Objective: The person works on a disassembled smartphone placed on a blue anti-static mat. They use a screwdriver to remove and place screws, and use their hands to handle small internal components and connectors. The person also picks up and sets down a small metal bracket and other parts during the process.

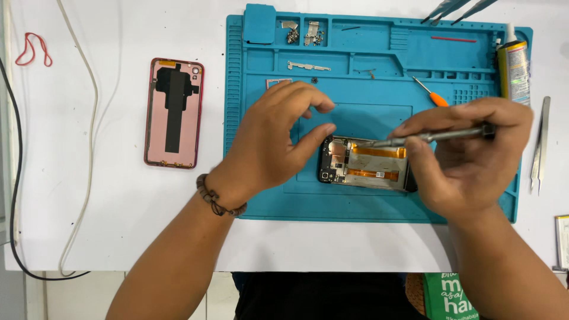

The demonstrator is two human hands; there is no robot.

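Note:
An opened phone [361, 163] with orange flex cables lies on the blue repair mat [261, 195]. My left hand [272, 139] rests at the phone's left end, thumb against its edge, the other fingers curled and apart above it. My right hand [468, 154] is closed around a slim grey metal screwdriver [438, 136]. Its tip touches the upper part of the phone's inside.
A pink phone back cover [173, 112] lies left of the mat. Small screws and metal brackets [305, 34] sit in the mat's top trays. An orange-handled screwdriver [431, 93], a glue tube [513, 68] and tweezers [540, 145] lie at the right. A white cable [89, 118] runs down the left.

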